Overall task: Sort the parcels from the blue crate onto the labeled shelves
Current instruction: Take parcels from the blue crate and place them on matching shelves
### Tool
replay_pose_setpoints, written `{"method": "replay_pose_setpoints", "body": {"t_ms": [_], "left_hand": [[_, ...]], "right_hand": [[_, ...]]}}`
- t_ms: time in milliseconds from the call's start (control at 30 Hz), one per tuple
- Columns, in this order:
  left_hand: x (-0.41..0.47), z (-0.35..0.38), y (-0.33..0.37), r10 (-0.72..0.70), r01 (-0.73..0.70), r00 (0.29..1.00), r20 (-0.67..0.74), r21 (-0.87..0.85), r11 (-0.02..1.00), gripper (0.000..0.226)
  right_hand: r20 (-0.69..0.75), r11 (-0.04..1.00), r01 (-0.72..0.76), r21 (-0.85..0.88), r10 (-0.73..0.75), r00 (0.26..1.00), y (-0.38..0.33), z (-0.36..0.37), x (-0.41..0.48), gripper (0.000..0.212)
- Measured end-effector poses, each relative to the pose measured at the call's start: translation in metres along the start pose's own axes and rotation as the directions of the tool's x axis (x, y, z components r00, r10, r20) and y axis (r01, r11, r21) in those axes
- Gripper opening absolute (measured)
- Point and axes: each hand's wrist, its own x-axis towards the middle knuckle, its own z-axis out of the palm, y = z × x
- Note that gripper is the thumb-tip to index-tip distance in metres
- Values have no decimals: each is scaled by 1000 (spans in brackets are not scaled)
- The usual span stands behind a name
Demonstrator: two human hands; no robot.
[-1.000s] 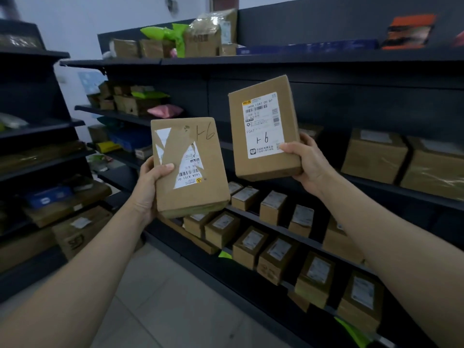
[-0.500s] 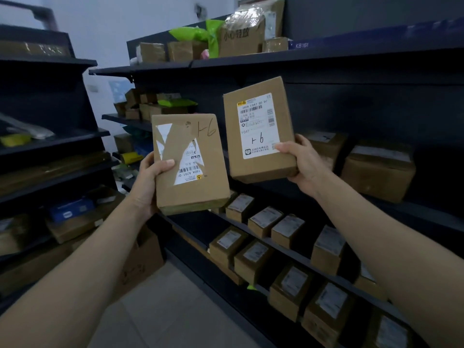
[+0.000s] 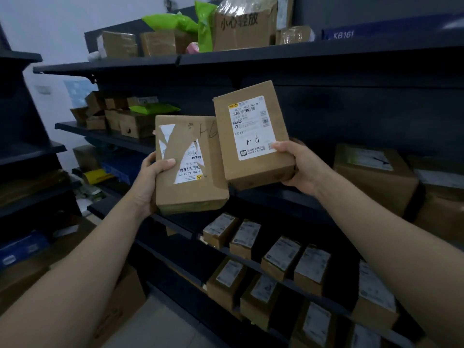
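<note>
head view: two brown parcels were held up side by side in front of dark shelves [image 3: 251,55].
left parcel [image 3: 190,172]: stood upright in the left hand, with a torn white label on its face and faint handwriting near its top right corner. its right edge overlapped the other parcel in the view.
right parcel [image 3: 253,136]: sat a little higher and leaned slightly left. it had a whole white label with barcodes and a handwritten mark ending in "6".
left hand [image 3: 148,182]: gripped the left parcel by its left edge, thumb across the front, fingers hidden behind.
right hand [image 3: 301,167]: gripped the right parcel at its lower right corner, thumb on the label's corner, fingers hidden behind.
small boxes [image 3: 281,254]: stood in rows, labels up, on the two lower shelves below the parcels.
large boxes [image 3: 374,177]: stood on the middle shelf, right of the right hand.
top shelf: held brown boxes, green bags [image 3: 173,22], a taped box [image 3: 241,28] with handwritten characters, and a blue box [image 3: 376,31] marked kb161.
second rack [image 3: 30,149]: stood at far left, holding dim parcels.
floor [image 3: 155,327]: pale.
</note>
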Motion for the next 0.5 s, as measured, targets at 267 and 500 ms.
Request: {"method": "replay_pose_setpoints", "body": {"t_ms": [267, 500], "left_hand": [[134, 2, 11, -195, 165, 935, 296, 124, 978, 72], [201, 35, -5, -276, 210, 864, 421, 198, 958, 78]], "right_hand": [[-340, 990, -132, -48, 108, 934, -12, 11, 45, 24], [-550, 974, -218, 57, 213, 808, -8, 3, 52, 37]]}}
